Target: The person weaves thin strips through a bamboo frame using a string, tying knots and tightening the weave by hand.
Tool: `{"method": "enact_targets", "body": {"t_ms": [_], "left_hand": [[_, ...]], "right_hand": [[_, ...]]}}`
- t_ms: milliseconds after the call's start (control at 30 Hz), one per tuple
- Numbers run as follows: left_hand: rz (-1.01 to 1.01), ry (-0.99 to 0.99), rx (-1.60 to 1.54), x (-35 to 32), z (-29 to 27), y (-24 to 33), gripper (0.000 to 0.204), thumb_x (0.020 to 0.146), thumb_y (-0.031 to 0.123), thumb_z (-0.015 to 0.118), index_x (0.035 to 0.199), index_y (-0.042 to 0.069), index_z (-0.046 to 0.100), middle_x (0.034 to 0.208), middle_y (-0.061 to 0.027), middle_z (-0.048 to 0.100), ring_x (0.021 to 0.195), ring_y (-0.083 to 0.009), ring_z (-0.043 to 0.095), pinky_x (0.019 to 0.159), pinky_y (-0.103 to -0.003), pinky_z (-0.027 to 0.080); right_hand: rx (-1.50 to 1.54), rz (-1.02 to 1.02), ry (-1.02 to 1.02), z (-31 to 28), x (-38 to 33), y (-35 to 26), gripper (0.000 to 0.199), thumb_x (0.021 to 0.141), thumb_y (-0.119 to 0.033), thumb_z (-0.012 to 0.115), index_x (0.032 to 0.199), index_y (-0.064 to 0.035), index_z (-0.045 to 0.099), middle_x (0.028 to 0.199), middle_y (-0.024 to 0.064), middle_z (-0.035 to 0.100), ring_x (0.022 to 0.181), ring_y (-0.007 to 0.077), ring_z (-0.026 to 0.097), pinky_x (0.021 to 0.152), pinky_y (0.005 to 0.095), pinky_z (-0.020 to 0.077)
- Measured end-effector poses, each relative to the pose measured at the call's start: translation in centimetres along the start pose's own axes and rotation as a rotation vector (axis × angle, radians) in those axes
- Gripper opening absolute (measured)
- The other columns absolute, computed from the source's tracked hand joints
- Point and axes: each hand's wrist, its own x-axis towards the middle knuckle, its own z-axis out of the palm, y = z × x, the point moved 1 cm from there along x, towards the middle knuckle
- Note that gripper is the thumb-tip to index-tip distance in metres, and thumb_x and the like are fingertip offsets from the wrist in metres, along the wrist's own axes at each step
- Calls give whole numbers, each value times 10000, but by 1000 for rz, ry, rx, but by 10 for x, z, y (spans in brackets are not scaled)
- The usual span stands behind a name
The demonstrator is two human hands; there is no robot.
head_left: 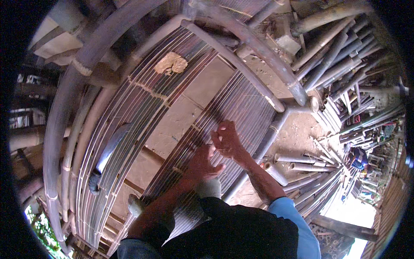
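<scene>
A bamboo frame with two panels of thin slats (241, 108) lies in front of me, bordered by thick curved poles (64, 112). My left hand (202, 165) rests on the near panel with its fingers loosely apart, touching the slats. Just beyond it, my right hand (226, 140) hovers over the same panel with its fingertips pinched together. Anything between them is too thin to make out. The two hands almost touch.
A long blade with a dark handle (108, 152) lies on the left slat panel. A pale crumpled lump (171, 64) sits farther up it. Cut bamboo poles (332, 64) and short offcuts (297, 166) are piled on the dirt floor to the right.
</scene>
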Motion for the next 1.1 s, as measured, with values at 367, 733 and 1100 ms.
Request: {"method": "enact_targets", "body": {"t_ms": [367, 733, 1100], "left_hand": [[-703, -95, -967, 30, -84, 17, 220, 899, 216, 667, 1016, 30, 684, 630, 58, 498, 532, -46, 401, 497, -204, 335], [-157, 108, 568, 3, -66, -109, 121, 777, 228, 723, 888, 187, 750, 925, -47, 712, 805, -295, 684, 704, -402, 553], [-593, 271, -366, 128, -11, -123, 210, 943, 133, 560, 844, 49, 725, 685, -25, 628, 508, -121, 499, 454, -309, 389]], "right_hand": [[616, -58, -93, -107, 84, -40, 197, 915, -147, 699, 1080, -40, 708, 1120, 105, 680, 1006, 231, 649, 902, 378, 519], [2, -129, -373, -43, 142, 44, 232, 902, -166, 659, 1114, -81, 698, 1065, 128, 709, 942, 308, 683, 856, 397, 546], [-349, -264, -474, 21, 153, 36, 230, 732, -250, 695, 944, -173, 740, 1105, 149, 654, 1058, 340, 598, 874, 471, 523]]}}
